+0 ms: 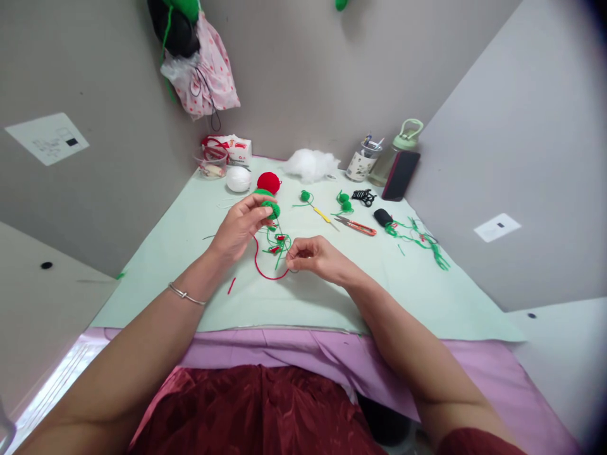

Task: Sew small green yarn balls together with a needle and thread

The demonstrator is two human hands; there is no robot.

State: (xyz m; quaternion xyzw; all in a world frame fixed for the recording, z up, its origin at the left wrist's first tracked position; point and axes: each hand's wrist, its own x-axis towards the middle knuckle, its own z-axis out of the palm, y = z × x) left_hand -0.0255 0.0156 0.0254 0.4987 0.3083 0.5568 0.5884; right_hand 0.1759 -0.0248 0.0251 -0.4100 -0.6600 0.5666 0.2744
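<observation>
My left hand is closed on a small green crocheted piece, held up above the table between thumb and fingers. My right hand pinches a thin dark strand that runs up to the green piece. A red yarn curves from below my left hand to my right fingertips; whether they grip it too, I cannot tell. Between the hands, small red and green pieces lie with loose green yarn ends. Just behind my left hand is a red yarn ball.
Behind are a white yarn ball, white stuffing, a pen cup, a bottle and a phone. To the right lie a yellow-handled crochet hook, orange snips, a black claw clip and green yarn scraps.
</observation>
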